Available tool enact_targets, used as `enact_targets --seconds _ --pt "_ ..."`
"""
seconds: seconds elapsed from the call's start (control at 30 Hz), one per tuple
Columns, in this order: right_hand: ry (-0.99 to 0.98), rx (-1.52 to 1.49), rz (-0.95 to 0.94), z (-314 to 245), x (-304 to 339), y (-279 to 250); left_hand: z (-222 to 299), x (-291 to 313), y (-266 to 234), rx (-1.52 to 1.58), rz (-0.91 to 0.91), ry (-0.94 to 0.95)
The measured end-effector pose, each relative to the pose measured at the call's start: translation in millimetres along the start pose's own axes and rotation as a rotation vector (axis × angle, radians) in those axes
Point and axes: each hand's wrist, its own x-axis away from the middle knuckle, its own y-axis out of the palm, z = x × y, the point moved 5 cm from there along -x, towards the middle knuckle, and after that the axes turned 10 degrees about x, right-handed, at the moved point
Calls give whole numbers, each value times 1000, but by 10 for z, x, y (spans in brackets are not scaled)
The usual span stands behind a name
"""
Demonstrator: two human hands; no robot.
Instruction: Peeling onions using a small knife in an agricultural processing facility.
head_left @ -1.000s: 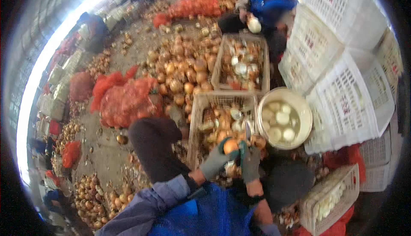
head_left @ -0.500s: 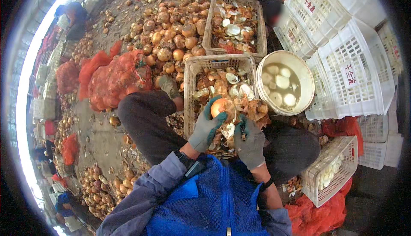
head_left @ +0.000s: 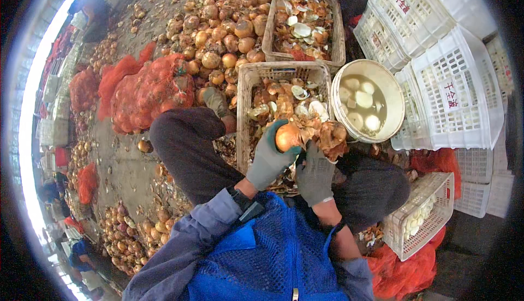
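My left hand (head_left: 271, 156), in a grey glove with green fingertips, is closed around a brown-skinned onion (head_left: 287, 137). Close beside it, my right hand (head_left: 316, 178), also gloved, has its fingers bent in toward the onion. What those fingers hold, if anything, is hidden. Loose papery brown onion skin (head_left: 331, 136) lies just beyond the right fingertips, by the crate corner. Both hands are above the near end of a plastic crate (head_left: 244, 104) holding skins and pale peelings. To its right stands a white bucket (head_left: 397, 102) with peeled onions in cloudy water.
Another crate of peelings (head_left: 266, 39) stands farther off, beside a large onion pile (head_left: 218, 33). Red mesh sacks (head_left: 150, 91) lie at left. Stacked white crates (head_left: 450, 88) rise at right. A tilted crate (head_left: 393, 241) with peeled onions is near my right thigh. Other people sit farther away.
The onion has moved slightly right and shows more of its skin surface. My right hand has turned, with its fingers now more hidden behind its back. The view has shifted a little.
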Motion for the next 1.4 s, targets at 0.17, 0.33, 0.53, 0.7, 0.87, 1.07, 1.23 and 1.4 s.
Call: enact_targets --seconds 0.17,0.33,0.53,0.7,0.87,1.07,1.23,1.4 --pt "-91 -3 77 192 -94 253 -17 -14 -7 94 18 -141" --pt "111 -6 -116 472 -52 364 -170 -37 -224 491 53 -366" --pt "65 -178 259 443 -57 175 -207 19 -227 838 11 -325" --pt "287 -1176 -168 325 3 300 -188 115 -119 532 -105 -194" --pt "-153 -603 249 314 -1 162 121 28 172 526 -316 -126" --pt "217 -927 5 551 -47 141 269 61 267 195 -322 -120" --pt "416 -1350 -87 614 -42 -35 120 59 277 122 -395 -180" --pt "406 -1305 44 545 -77 -108 125 60 293 48 -420 -224"
